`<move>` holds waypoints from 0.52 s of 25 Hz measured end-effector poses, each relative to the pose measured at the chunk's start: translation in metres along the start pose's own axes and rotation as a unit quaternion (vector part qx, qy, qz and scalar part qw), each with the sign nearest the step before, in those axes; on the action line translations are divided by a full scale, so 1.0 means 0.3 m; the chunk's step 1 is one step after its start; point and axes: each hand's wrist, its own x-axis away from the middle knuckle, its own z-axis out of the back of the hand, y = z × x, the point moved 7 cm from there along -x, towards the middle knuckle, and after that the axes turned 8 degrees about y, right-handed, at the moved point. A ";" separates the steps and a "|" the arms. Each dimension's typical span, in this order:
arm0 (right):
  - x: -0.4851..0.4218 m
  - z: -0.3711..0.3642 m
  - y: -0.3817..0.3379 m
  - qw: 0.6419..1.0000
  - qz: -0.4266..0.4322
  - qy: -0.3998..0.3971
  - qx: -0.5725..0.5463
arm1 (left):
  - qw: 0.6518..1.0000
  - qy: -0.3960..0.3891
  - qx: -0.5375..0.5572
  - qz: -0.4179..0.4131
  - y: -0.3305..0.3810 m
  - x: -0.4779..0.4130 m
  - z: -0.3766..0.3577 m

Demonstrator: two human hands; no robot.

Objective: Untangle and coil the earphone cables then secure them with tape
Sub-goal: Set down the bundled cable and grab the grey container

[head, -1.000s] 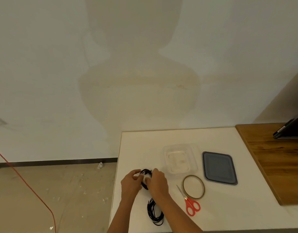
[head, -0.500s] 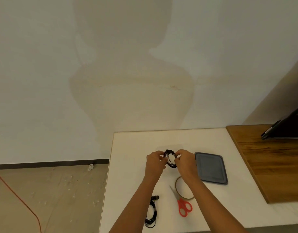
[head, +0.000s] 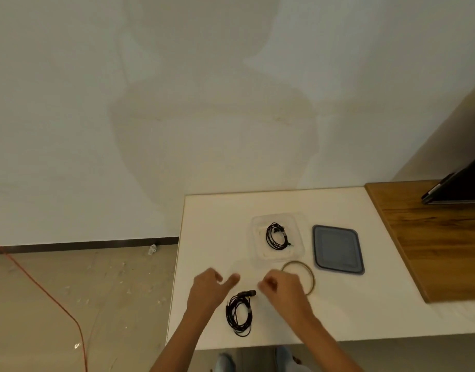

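Both forearms reach out over the white table (head: 365,318), hands side by side and apart. The left hand (head: 209,288) is loose and spread, thumb stuck out toward the other hand, gripping nothing. The right hand (head: 282,287) has its fingers curled in on nothing I can see, though it is blurred. Between the two wrists, nearer the person than the knuckles, lies a loose black earphone bundle (head: 239,314), untouched. Beyond the right hand a coiled earphone (head: 276,235) sits inside the clear container (head: 298,253). The tape roll (head: 310,275) peeks out from behind the right hand, with a grey lid (head: 337,249) further right.
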 end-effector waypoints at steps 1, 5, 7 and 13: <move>0.048 -0.070 0.014 0.997 -0.022 -0.064 0.022 | 0.999 -0.042 -0.018 0.029 -0.062 0.032 -0.037; 0.136 -0.197 0.023 0.989 -0.045 -0.118 0.079 | 0.991 -0.081 0.081 0.073 -0.120 0.107 -0.131; 0.144 -0.181 0.008 0.994 -0.062 -0.082 0.035 | 0.982 -0.067 0.139 0.107 -0.119 0.123 -0.139; -0.041 0.162 -0.079 0.989 -0.037 0.111 -0.086 | 0.959 0.014 0.280 -0.033 0.234 0.073 0.019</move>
